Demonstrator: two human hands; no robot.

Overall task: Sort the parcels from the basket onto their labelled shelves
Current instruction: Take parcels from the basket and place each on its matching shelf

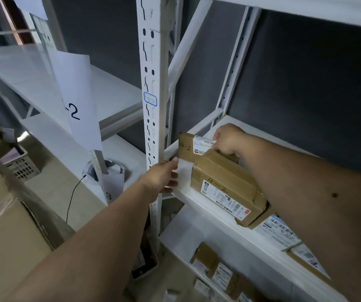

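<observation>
Two bare forearms reach in from the bottom edge toward a white shelf (188, 192). Nearest on it lies a brown parcel (227, 192) marked 4-2, one corner past the front lip, with a second labelled box behind it largely covered by the right arm. The left hand (164, 177) rests at the shelf's front edge beside the upright post (153, 105), fingers (172, 184) nearly straight, holding nothing. Farther in, the right hand (229, 141) curls its fingers onto the far parcel (191, 148), also marked 4-2; its fingertips are hidden. Below, several small parcels (220, 273) crowd the lower shelf, cut off, uncountable.
</observation>
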